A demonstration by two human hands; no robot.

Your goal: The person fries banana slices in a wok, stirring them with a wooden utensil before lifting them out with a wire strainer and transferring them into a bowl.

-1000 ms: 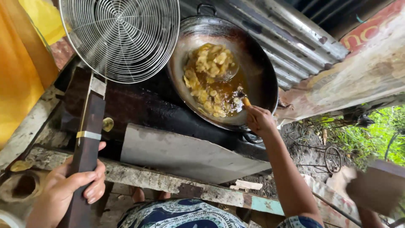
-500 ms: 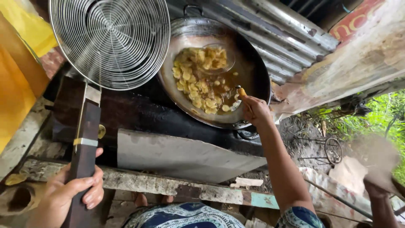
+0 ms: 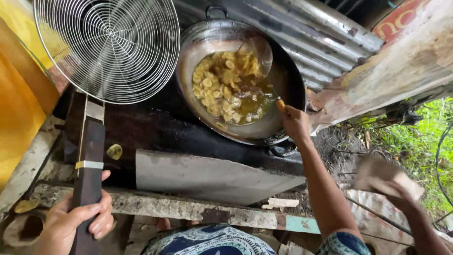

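Observation:
My left hand [image 3: 71, 222] grips the dark wooden handle [image 3: 89, 179] of a large round wire skimmer [image 3: 107, 47], which is held up empty over the left of the blackened stove. My right hand [image 3: 295, 123] holds the orange-tipped handle of a small mesh ladle [image 3: 257, 52] that dips into the far side of a dark wok [image 3: 292, 80]. Several pale yellow slices [image 3: 226, 85] are frying in oil in the wok. One loose slice [image 3: 114, 151] lies on the stove beside the skimmer handle.
Another person's hand [image 3: 401, 189] at the right holds a flat brownish piece [image 3: 377, 172], blurred. A grey metal sheet [image 3: 207, 172] leans against the stove front above a worn wooden plank [image 3: 188, 212]. Corrugated sheeting [image 3: 321, 42] stands behind the wok, yellow cloth [image 3: 19, 108] at left.
The small ladle has swept from the near right of the wok to the far side, spreading the slices. The other person's hand with the flat piece has moved. The big skimmer stays raised.

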